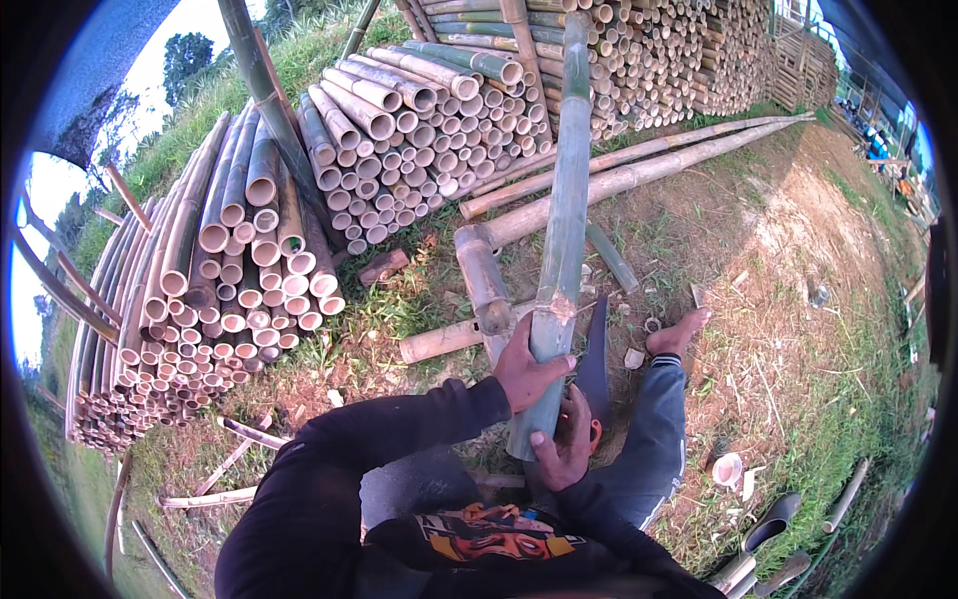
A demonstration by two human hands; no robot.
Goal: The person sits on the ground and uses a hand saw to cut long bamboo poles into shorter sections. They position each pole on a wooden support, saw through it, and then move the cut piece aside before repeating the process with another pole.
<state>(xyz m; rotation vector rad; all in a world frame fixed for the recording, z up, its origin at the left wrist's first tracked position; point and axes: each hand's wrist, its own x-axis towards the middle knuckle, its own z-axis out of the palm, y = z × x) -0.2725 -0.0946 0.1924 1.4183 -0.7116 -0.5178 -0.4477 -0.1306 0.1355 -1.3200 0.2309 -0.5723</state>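
Note:
A long green bamboo pole (567,190) runs away from me, its near end between my hands. My left hand (529,367) is wrapped around it just below a pale joint, thumb across the top. Closer to me, my right hand (565,445) grips the near end, thumb on top and fingers along the right side. Right beside the pole, a dark tapered blade (594,364) with an orange part (596,435) at its near end points away, like a hand saw; my right hand partly hides it. Under the pole lies a short, thick bamboo piece (483,278).
Cut bamboo is stacked at left (215,270), in the middle (399,140) and at far right (679,60). Two long poles (659,175) lie ahead on the ground. My bare foot (681,332) is right of the blade. A white cup (727,469) and dark boots (773,521) lie at lower right.

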